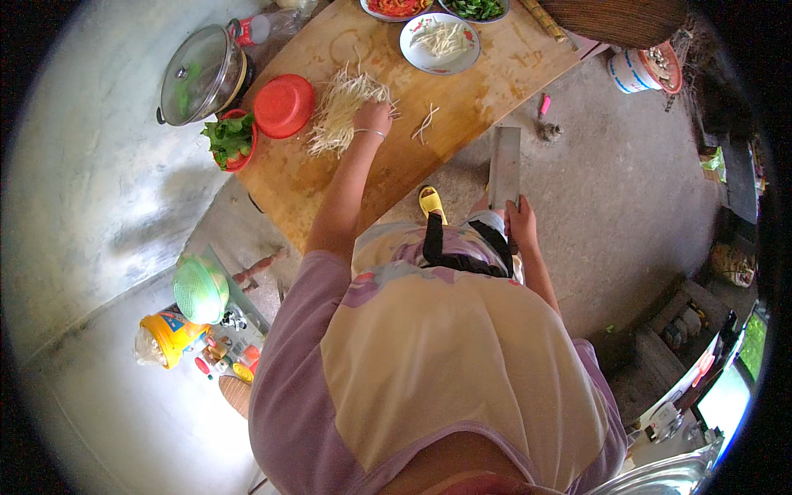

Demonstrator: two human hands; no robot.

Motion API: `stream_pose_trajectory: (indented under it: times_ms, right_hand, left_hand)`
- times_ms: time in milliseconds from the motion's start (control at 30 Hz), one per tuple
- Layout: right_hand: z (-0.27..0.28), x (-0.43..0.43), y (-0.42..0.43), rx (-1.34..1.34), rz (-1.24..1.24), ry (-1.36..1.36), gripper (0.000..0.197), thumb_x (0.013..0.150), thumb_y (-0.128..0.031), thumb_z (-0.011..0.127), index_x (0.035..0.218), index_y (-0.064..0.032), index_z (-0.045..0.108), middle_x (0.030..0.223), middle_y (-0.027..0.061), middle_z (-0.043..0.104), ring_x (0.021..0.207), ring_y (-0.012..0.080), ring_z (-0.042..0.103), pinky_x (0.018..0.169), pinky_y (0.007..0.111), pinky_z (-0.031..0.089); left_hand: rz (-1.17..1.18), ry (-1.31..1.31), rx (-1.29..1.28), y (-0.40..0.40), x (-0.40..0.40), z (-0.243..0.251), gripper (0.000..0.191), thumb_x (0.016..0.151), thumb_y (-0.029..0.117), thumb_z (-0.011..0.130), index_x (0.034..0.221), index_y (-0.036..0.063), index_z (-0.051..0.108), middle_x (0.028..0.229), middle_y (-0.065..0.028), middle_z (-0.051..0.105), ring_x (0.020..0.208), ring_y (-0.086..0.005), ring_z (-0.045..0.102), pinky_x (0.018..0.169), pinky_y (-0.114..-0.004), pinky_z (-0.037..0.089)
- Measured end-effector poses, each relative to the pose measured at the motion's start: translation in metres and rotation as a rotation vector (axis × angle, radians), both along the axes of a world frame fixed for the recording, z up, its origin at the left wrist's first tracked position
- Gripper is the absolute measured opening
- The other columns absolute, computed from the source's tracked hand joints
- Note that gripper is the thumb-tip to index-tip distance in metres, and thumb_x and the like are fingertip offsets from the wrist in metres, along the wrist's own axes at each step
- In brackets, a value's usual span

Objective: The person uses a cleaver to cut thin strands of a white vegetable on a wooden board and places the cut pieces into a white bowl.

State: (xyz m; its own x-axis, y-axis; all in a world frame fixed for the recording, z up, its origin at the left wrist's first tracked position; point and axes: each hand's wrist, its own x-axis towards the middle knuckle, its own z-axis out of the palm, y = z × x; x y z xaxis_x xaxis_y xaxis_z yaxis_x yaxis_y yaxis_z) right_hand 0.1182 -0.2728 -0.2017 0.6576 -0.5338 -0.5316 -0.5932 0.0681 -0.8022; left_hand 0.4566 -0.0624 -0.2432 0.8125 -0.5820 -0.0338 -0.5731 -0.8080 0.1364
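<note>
My left hand (373, 119), with a bangle at the wrist, rests on the right side of a loose heap of thin pale strips (337, 117) on the wooden table; whether it grips any is hidden. Down by my right thigh, off the table, my right hand (521, 221) holds a cleaver (505, 167) by its handle, the broad blade pointing away from me. A few loose strips (426, 124) lie to the right of the heap. Beyond them, a white floral bowl (411, 57) holds more pale strips.
Left of the heap stand a red plastic bowl (283, 106), a red basin of green leaves (228, 141) and a lidded pan (201, 77). Bowls of red strips (396, 7) and cut greens (475, 8) stand at the far edge. A bucket (634, 71) is on the floor.
</note>
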Motion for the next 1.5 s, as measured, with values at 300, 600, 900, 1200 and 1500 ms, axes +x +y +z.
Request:
stream_pose_trajectory:
  times_ms: [300, 600, 900, 1200, 1500]
  right_hand:
    - [-0.001, 0.001, 0.001, -0.028, 0.011, 0.011, 0.018, 0.088, -0.021, 0.051, 0.085, -0.0041, 0.046, 0.056, 0.0047, 0.049, 0.042, 0.0139, 0.048, 0.039, 0.03, 0.04]
    - [-0.006, 0.002, 0.004, -0.027, 0.029, 0.022, 0.017, 0.09, -0.018, 0.051, 0.082, -0.0034, 0.046, 0.053, 0.0014, 0.044, 0.04, 0.011, 0.042, 0.037, 0.027, 0.036]
    - [-0.006, 0.008, 0.008, -0.013, 0.006, 0.004, 0.018, 0.089, -0.018, 0.051, 0.079, -0.0042, 0.045, 0.056, 0.0015, 0.046, 0.04, 0.0105, 0.042, 0.037, 0.027, 0.037]
    - [0.009, 0.012, 0.009, 0.053, -0.001, -0.003, 0.018, 0.09, -0.019, 0.05, 0.083, -0.0031, 0.046, 0.056, 0.0014, 0.046, 0.041, 0.0103, 0.042, 0.038, 0.027, 0.036]
    - [0.01, 0.027, 0.005, 0.04, 0.064, 0.048, 0.027, 0.09, -0.02, 0.049, 0.107, 0.0003, 0.05, 0.057, 0.0052, 0.049, 0.044, 0.0137, 0.047, 0.041, 0.03, 0.039]
  left_hand:
    - [0.11, 0.353, -0.338, 0.023, 0.025, -0.017, 0.013, 0.076, 0.019, 0.063, 0.086, 0.0113, 0.069, 0.086, -0.0107, 0.066, 0.077, -0.0258, 0.064, 0.07, -0.036, 0.051]
    - [0.468, 1.122, -1.411, 0.064, 0.033, 0.051, 0.025, 0.082, 0.018, 0.062, 0.098, -0.0003, 0.054, 0.098, -0.014, 0.065, 0.092, -0.0216, 0.063, 0.082, -0.03, 0.049]
    - [0.273, 1.007, -0.828, -0.002, -0.007, 0.032, 0.02, 0.082, 0.018, 0.063, 0.09, -0.0005, 0.06, 0.069, -0.0082, 0.063, 0.058, -0.0122, 0.059, 0.051, -0.025, 0.047]
    - [0.174, 0.388, -0.438, -0.066, -0.026, -0.037, 0.024, 0.076, 0.032, 0.063, 0.086, 0.0106, 0.067, 0.082, -0.0096, 0.066, 0.076, -0.0284, 0.063, 0.066, -0.037, 0.049]
    - [0.266, 0.242, -0.598, 0.009, 0.009, -0.041, 0.019, 0.08, 0.028, 0.058, 0.084, 0.0113, 0.067, 0.081, -0.0118, 0.066, 0.075, -0.029, 0.063, 0.063, -0.039, 0.049]
